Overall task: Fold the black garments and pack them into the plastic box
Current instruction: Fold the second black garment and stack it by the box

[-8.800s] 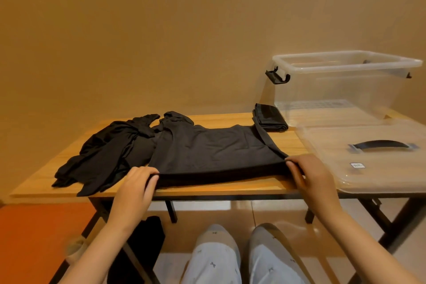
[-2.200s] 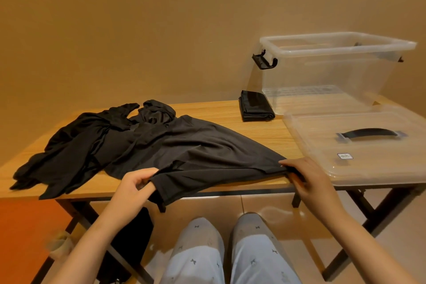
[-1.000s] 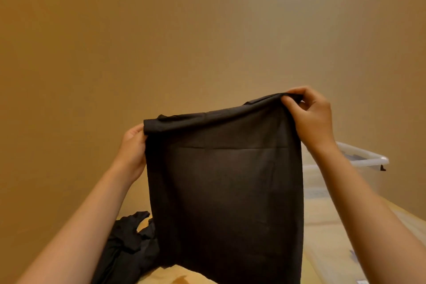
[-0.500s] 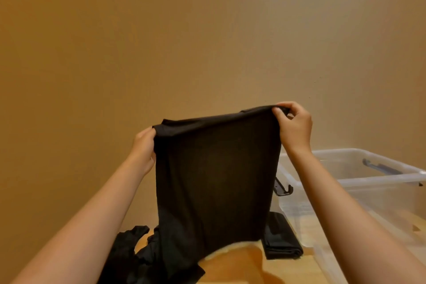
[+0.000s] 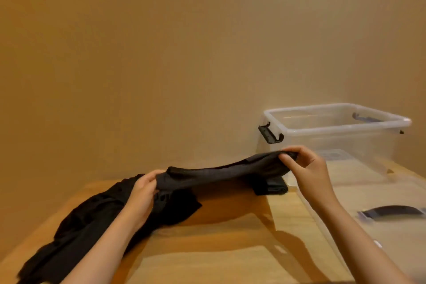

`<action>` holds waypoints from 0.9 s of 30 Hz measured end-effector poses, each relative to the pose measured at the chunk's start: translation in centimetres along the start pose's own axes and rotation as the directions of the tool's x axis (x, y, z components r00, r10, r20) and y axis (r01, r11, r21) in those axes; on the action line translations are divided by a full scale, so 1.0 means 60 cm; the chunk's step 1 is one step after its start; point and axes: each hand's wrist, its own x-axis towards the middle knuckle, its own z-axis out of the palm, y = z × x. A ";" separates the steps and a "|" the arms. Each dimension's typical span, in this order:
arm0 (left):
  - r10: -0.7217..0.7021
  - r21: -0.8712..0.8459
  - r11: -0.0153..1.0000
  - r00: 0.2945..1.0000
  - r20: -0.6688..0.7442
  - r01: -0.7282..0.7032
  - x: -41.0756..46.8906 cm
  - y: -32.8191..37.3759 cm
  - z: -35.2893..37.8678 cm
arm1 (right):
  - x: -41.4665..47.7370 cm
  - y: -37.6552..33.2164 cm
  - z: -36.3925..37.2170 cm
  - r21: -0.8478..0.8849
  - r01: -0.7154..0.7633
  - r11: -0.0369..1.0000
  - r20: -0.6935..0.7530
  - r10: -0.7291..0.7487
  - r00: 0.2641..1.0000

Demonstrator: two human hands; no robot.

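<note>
A plain tan wall is filling most of the view, glowing orange at the left and paling rightward, where a corner seems to be showing. Below, a light wooden counter is catching soft shadows and glare.

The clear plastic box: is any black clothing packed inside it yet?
No, the clear plastic box holds no dark cloth; a small folded black garment lies outside it on the wooden table.
</note>
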 end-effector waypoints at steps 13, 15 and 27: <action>-0.023 0.503 0.859 0.973 0.230 -0.099 -0.190 -0.141 -0.018 | -0.248 0.093 -0.062 -0.183 -0.060 0.981 0.274 0.110 0.955; 0.016 0.520 0.837 0.956 0.292 -0.173 -0.199 -0.143 -0.020 | -0.260 0.099 -0.066 -0.196 -0.076 0.978 0.265 0.128 0.956; 0.184 0.720 0.555 0.905 0.384 -0.418 -0.235 -0.186 -0.030 | -0.284 0.112 -0.072 -0.209 -0.081 0.975 0.235 0.130 0.963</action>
